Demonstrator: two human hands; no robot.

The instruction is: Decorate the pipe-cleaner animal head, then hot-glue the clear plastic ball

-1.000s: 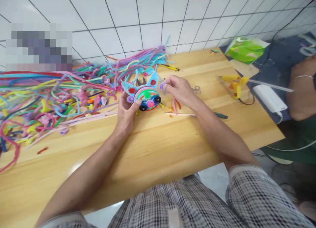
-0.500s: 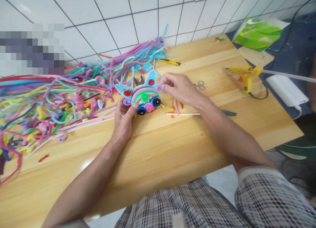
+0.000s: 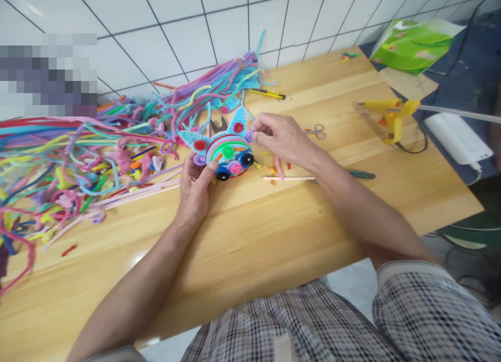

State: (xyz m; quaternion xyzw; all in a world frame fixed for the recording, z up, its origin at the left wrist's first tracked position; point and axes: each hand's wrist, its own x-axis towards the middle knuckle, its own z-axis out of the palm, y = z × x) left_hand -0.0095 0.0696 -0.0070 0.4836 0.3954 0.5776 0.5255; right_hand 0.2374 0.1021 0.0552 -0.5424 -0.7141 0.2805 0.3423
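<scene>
A colourful pipe-cleaner animal head (image 3: 228, 152) is held up over the table by my left hand (image 3: 194, 187), thumb in front and fingers behind its left side. It has blue pointed ears with red discs, two black-and-blue eyes, a pink nose and a green patch. A purple coil (image 3: 200, 160) sits at its left side. My right hand (image 3: 279, 136) pinches another small purple coil (image 3: 249, 136) against the head's right edge, below the ear; the fingers partly hide it.
Heaps of pipe cleaners (image 3: 113, 158) cover the table's left and back. Behind the head lie pliers (image 3: 218, 125) and a yellow cutter (image 3: 266, 94). To the right are scissors (image 3: 319, 132), a green-handled tool (image 3: 362, 174) and a yellow glue gun (image 3: 391, 119). A green bag (image 3: 415, 46) stands beyond the table.
My right hand has brought the purple coil slightly left, from just beside the head to its right edge. My left hand keeps its hold; the view has shifted a little.
</scene>
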